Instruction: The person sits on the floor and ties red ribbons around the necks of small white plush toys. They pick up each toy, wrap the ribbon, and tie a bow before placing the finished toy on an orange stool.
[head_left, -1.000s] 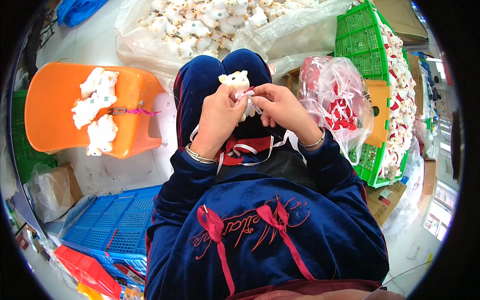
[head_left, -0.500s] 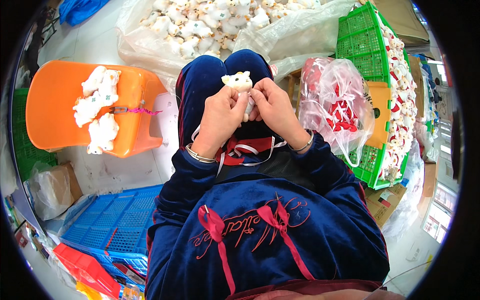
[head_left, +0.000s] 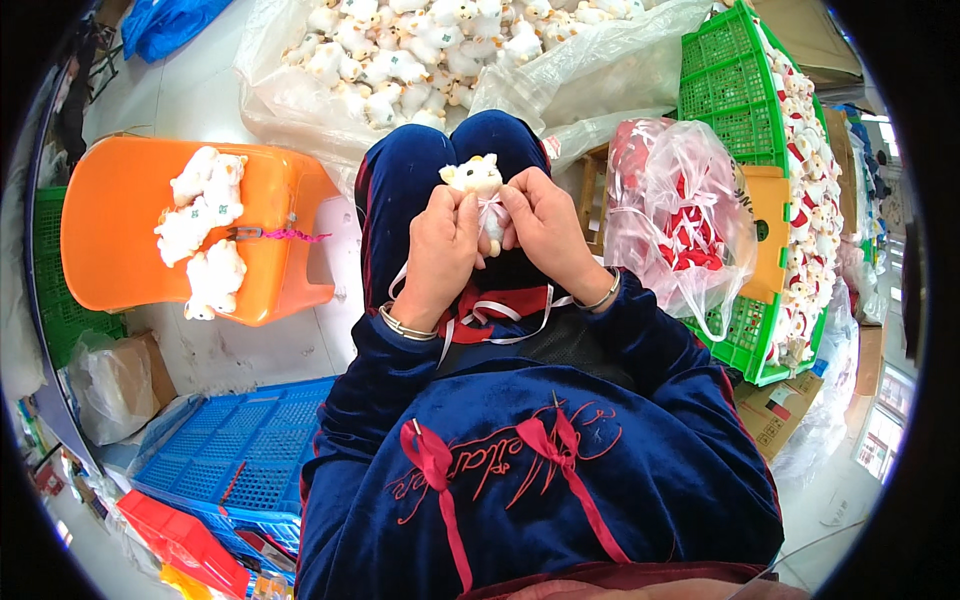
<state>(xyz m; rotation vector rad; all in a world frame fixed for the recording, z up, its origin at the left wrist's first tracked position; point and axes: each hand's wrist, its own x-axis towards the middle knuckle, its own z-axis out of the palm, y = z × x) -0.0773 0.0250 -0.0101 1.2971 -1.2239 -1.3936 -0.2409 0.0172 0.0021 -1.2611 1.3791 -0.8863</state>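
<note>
L grip [head_left: 443,245] & R grip [head_left: 551,226] hold wht plush [head_left: 476,176].

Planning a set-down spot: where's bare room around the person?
Free: white floor between orange chair, blue crate and left sleeve; chair patch between lowest plush toy and pink cord. Crowded: lap, with left hand, right hand, held toy and red cloth; right side, plastic bag beside green crate.

Holding one plush toy [head_left: 474,178] between one left hand [head_left: 442,245] and one right hand [head_left: 552,228]. Counting on one orange chair [head_left: 110,225] at least three more plush toys [head_left: 215,275], plus one metal tool [head_left: 243,234]. Noting also one red bin [head_left: 180,540], two pink drawstrings [head_left: 436,470] and, too many to count, heaped plush toys [head_left: 390,62] in one translucent bag [head_left: 600,85].
</note>
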